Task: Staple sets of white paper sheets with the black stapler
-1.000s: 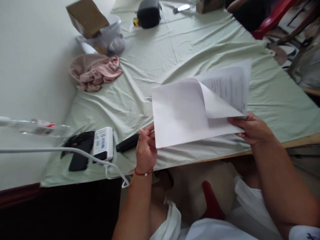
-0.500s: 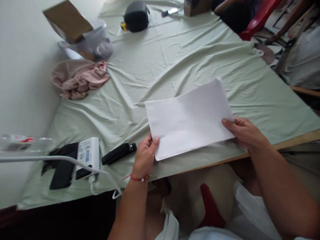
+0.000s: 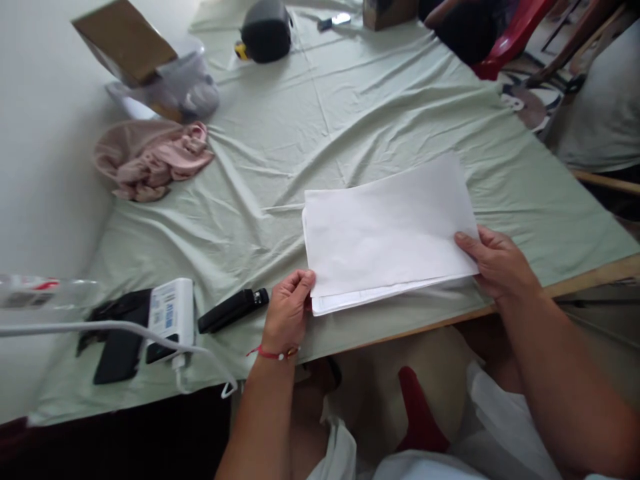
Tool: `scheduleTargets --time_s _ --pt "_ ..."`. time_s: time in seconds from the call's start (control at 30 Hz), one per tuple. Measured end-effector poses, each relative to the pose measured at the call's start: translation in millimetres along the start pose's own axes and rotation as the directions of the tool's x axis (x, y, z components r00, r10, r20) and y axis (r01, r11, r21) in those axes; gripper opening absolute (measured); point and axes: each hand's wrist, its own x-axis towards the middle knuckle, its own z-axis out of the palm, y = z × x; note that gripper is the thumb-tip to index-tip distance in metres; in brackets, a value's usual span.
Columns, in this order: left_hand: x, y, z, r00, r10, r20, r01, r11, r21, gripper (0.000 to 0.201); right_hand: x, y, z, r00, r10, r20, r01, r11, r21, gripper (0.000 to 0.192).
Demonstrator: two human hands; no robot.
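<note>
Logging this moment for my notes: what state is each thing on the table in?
Paper stack: flat on the cloth, sheets slightly offset, blank side up.
Left hand: pinching the stack's near left corner.
Right hand: gripping the stack's right edge.
Black stapler: closed, lying beside the left hand.
Pink cloth: crumpled.
Green tablecloth: wrinkled.
</note>
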Motion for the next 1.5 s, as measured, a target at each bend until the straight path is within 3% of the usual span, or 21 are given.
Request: scheduleTargets --time_s 0.27,0.37,0.6,0.8,1.0,1.13,1.33,1.5 --pt "2 9 1.7 0.998 0.01 0.066 -0.012 1.0 0.025 0.062 2 3 -1 0.998 -0.055 -0.029 0.058 0.995 0.087 0.035" --pt "5 8 2.8 1.0 0.005 0.019 -0.006 0.998 0.059 0.06 4 7 2 0.997 -0.062 -0.04 0.065 0.993 0.101 0.034" --pt "7 -3 0.9 0.992 0.117 -0.046 -0.111 0.987 0.117 0.061 8 12 16 0.991 -0.118 -0.06 0.125 0.983 0.135 0.024" --pt "3 -2 1.3 0.995 0.1 -0.015 -0.098 0.989 0.113 0.057 8 11 20 0.985 -0.15 -0.091 0.163 0.973 0.166 0.027" --pt "2 0 0.8 0.986 0.157 -0.052 -0.148 0.979 0.141 0.055 3 10 24 0.986 -0.138 -0.093 0.154 0.968 0.199 0.025" --pt "1 2 -0.3 0.986 0.147 -0.08 -0.137 0.984 0.116 0.06 1 8 29 0.985 -0.128 -0.113 0.148 0.971 0.188 0.029" --pt "-4 8 -1.6 0.994 0.107 0.003 -0.107 0.988 0.107 0.056 1 5 32 0.977 -0.145 -0.157 0.169 0.974 0.151 0.03" --pt "-4 9 -1.8 0.993 0.114 -0.023 -0.111 0.988 0.104 0.058 1 4 33 0.98 -0.138 -0.141 0.16 0.974 0.162 0.034"
